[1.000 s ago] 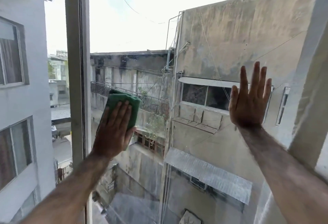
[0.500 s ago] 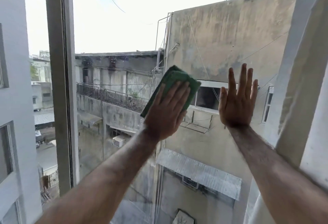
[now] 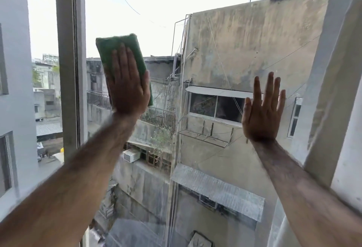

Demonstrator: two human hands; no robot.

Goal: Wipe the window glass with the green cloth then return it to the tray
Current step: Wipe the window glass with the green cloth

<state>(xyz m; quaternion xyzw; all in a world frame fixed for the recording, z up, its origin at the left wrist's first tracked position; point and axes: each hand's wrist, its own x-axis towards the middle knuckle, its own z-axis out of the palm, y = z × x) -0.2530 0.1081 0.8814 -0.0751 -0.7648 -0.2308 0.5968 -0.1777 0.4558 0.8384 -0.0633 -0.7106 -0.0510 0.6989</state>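
My left hand (image 3: pixel 127 86) lies flat on the green cloth (image 3: pixel 117 45), pressing it against the window glass (image 3: pixel 205 51) in the upper left part of the pane, near the frame. The cloth's top edge sticks out above my fingers; its lower part is hidden under my palm. My right hand (image 3: pixel 262 111) rests flat on the glass at the right, fingers spread and pointing up, with nothing in it. The tray is out of view.
A grey vertical window frame (image 3: pixel 70 60) stands just left of the cloth. A white wall edge (image 3: pixel 337 90) bounds the pane on the right. Stained concrete buildings and a street far below show through the glass.
My left hand slid the cloth right toward my right hand, then back left and higher on the pane. My right hand stayed pressed on the glass.
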